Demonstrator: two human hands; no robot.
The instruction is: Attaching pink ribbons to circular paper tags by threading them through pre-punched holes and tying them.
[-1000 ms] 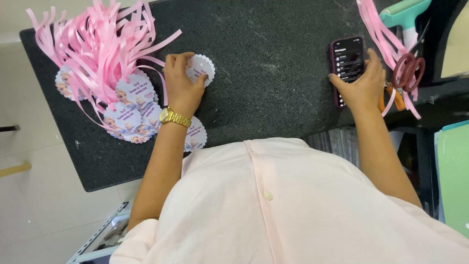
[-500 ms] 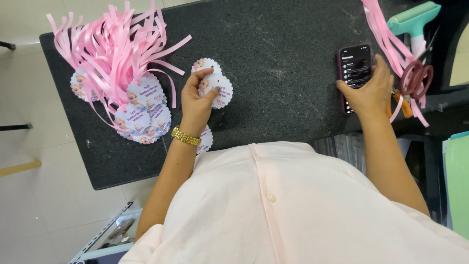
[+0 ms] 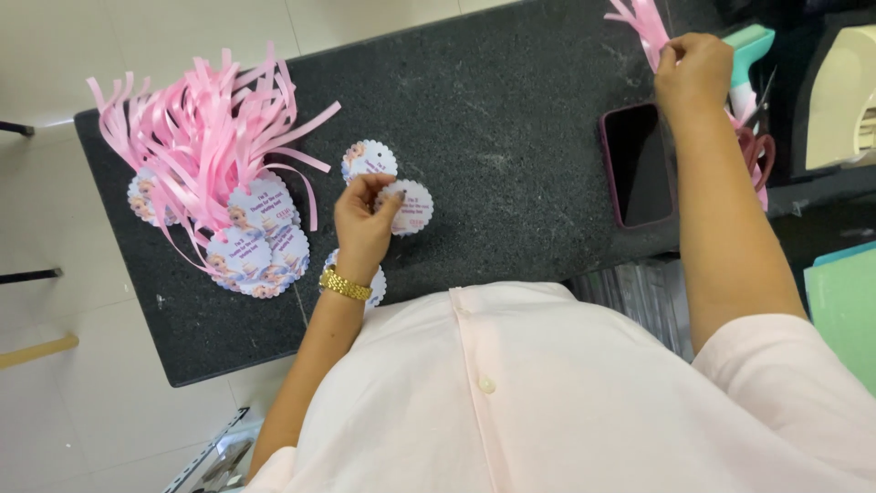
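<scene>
Dark speckled stone table [image 3: 511, 100]: left edge and near-left corner in view, pale tiled floor [image 3: 55, 383] beyond; far edge visible at top. The middle of the slab, between the 2 hands, is bare stone and gives the widest open room.

Count: 1 black smartphone [image 3: 637, 164] lying flat, screen dark, at right, just near of the right hand. 1 heap of finished round scalloped paper tags with pink ribbon tails [image 3: 219, 173] at far left; number of tags in the heap cannot be told. 1 loose round scalloped tag [image 3: 370, 161] lies just far of the left hand. 1 more tag edge shows under the left wrist, beside the gold wristwatch [image 3: 345, 285].

Left hand [image 3: 363, 228]: fingers curled narrow, pinching 1 round white scalloped paper tag [image 3: 412, 208] at its left edge, above the table centre-left.

Right hand [image 3: 695, 68]: closed narrow on a bundle of loose pink ribbon strips [image 3: 642, 22] at far right, beside a teal-handled tool [image 3: 750, 44].
</scene>
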